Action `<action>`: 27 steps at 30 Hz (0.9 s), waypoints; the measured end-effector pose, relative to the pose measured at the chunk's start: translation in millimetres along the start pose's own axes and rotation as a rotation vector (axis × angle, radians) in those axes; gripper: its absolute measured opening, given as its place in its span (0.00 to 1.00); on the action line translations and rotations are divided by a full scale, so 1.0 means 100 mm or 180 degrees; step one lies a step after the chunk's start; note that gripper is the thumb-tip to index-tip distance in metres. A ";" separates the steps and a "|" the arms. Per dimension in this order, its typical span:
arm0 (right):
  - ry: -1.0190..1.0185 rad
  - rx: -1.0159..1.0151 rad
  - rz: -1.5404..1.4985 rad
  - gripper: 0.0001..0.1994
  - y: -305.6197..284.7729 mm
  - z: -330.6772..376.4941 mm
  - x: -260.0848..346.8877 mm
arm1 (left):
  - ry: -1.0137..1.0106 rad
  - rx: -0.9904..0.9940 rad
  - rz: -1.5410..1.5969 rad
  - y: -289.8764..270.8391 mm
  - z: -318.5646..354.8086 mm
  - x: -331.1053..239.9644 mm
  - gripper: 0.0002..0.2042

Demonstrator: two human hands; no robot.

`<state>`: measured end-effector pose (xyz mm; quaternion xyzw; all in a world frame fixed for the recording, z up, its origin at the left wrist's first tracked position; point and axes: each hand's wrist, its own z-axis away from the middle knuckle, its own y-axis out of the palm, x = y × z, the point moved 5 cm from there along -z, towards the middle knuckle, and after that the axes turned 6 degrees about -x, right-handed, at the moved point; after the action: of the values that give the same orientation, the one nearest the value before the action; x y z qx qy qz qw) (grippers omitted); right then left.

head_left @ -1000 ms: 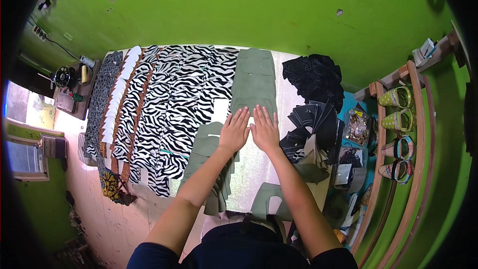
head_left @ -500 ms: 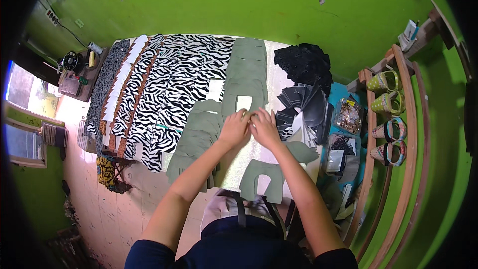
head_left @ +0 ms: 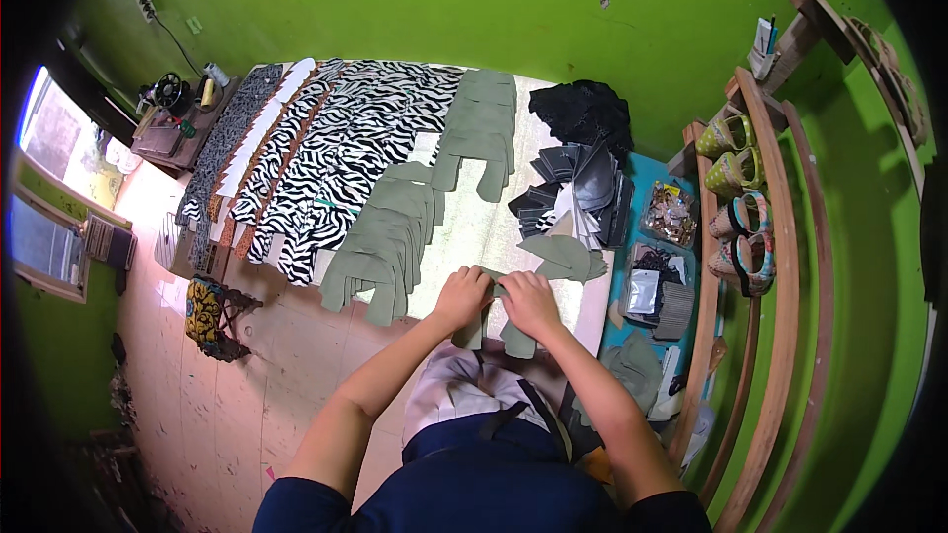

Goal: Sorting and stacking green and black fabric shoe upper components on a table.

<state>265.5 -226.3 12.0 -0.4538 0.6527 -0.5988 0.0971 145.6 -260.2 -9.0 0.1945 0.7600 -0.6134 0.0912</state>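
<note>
At the near edge of the table, both hands are on a U-shaped olive-green cut piece (head_left: pixel 517 342) of flat, fabric-like material. My left hand (head_left: pixel 464 298) grips its upper left part with fingers bent. Close beside it, my right hand (head_left: pixel 529 303) grips the upper right part, fingers bent. Both thumbs are hidden from view. The two legs of the piece hang below the hands, toward my lap. More green pieces lie in an overlapping row (head_left: pixel 478 109) at the back and in another overlapping row (head_left: pixel 380 242) left of my hands. To the right rests a small group of curved green pieces (head_left: pixel 563 255).
Zebra-print pieces (head_left: pixel 346 128) cover the table's left half. Black pieces (head_left: pixel 583 188) are fanned out at the right, beside a turquoise surface with clear containers (head_left: pixel 670 212). A wooden rack (head_left: pixel 775 237) with shoes stands at the right; a patterned stool (head_left: pixel 205 316) is at the left.
Both hands have left the back green row and come toward me, onto the U-shaped piece at the near edge. The view has also shifted slightly.
</note>
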 end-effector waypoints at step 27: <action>-0.0176 -0.0609 -0.0513 0.11 -0.18 0.16 0.09 | 0.0287 -0.0178 0.0245 -0.33 0.14 -0.04 0.14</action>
<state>279.8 -241.6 27.1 -0.5284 0.6654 -0.5269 0.0229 134.3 -280.4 18.7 0.2484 0.7722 -0.5785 0.0857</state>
